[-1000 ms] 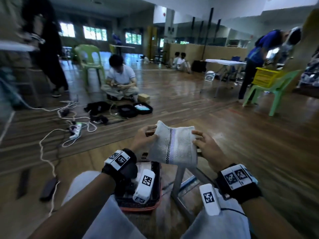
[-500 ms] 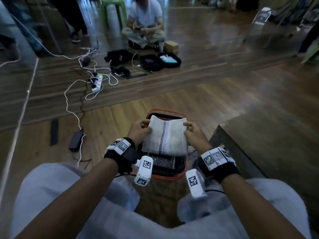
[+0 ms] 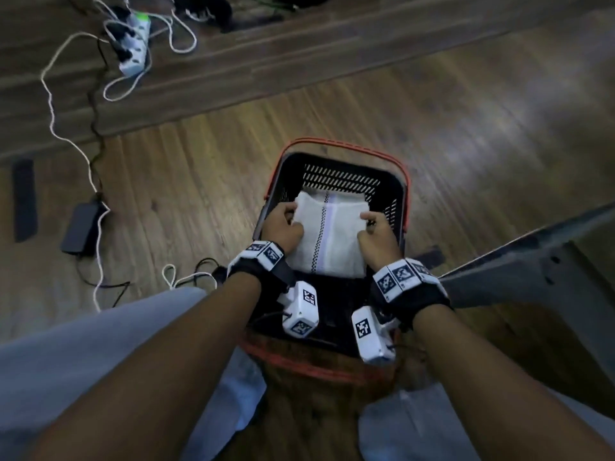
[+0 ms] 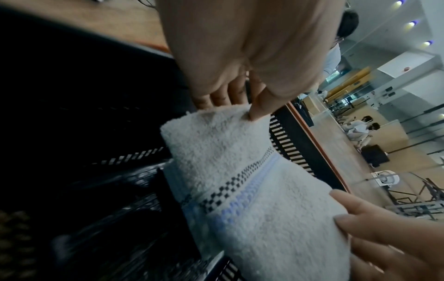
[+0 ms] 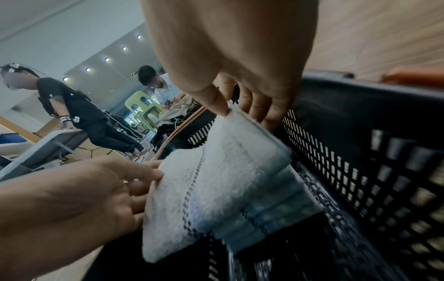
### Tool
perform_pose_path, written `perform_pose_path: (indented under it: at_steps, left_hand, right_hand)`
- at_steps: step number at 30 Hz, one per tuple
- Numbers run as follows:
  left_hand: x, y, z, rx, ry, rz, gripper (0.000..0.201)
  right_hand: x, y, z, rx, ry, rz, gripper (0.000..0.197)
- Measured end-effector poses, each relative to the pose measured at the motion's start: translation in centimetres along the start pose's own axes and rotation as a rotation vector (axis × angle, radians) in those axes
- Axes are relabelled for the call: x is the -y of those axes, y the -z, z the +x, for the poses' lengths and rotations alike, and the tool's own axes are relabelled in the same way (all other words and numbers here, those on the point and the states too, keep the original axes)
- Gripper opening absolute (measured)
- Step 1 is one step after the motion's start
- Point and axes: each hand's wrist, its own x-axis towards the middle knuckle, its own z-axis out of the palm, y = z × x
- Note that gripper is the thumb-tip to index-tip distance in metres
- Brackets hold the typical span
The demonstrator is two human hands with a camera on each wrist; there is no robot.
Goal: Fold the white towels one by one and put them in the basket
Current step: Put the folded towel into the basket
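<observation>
From the head view, both hands are down inside a black slotted basket [image 3: 336, 176] with an orange rim and handle, standing on the wooden floor [image 3: 432, 104] between the person's knees. The left hand [image 3: 283, 227] and right hand [image 3: 377, 239] each hold one side of a folded white towel [image 3: 327, 241] with a dark checked line and a pale violet stripe running down its middle. The towel lies within the basket's walls, towards the far end; whether it rests on the bottom cannot be told here. Both wrists carry black straps with white marker blocks. On the floor to the left lie a white power strip [image 3: 134, 51], loose white cables and a black power adapter [image 3: 81, 227]. A grey metal frame [image 3: 532, 261] stands to the right.

In the left wrist view, the left hand [image 4: 240, 47] pinches the towel [image 4: 252, 190] at its upper edge, thumb on the near face and fingers [image 4: 216, 97] curled behind. The right hand's fingers [image 4: 384, 228] hold the opposite edge.

In the right wrist view, the right hand [image 5: 230, 47] pinches a corner of the towel [image 5: 204, 180] between thumb and curled fingers [image 5: 259, 106], close to the basket wall [image 5: 360, 161]. Under the held towel sits a stack of folded white towels [image 5: 271, 214]. The left hand [image 5: 72, 199] grips the other side.
</observation>
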Motion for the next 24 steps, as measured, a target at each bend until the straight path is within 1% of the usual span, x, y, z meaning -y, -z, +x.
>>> perform_pose_path:
  at_steps: [4,8,12,16,20,24]
  left_hand:
    - [-0.8,-2.0,4.7,-0.040,-0.036,-0.088,0.045]
    - [-0.2,-3.2,7.4,-0.037,-0.035,-0.061,0.044]
    - [0.8,-3.6,8.4,-0.002,0.003,-0.028,0.043]
    - [1.1,-3.5,8.7,0.021,0.023,0.020,0.045]
    - [1.4,-3.7,8.8,0.011,0.006,0.047,0.047]
    - [1.7,-4.1,9.0,-0.032,0.006,0.037,0.049]
  right_hand:
    - [0.2,-0.8,5.1,-0.092,0.025,0.039,0.043]
    - [-0.8,-1.6,7.9,-0.097,0.029,0.011,0.043]
    - [-2.0,-2.3,8.5,-0.102,0.025,-0.004,0.041]
    - [-2.0,-2.8,8.6,-0.131,0.009,0.029,0.039]
    - [-1.8,-3.6,8.4,-0.170,0.012,0.044,0.036]
    - [-1.6,-4.0,8.5,-0.156,0.030,0.007,0.036]
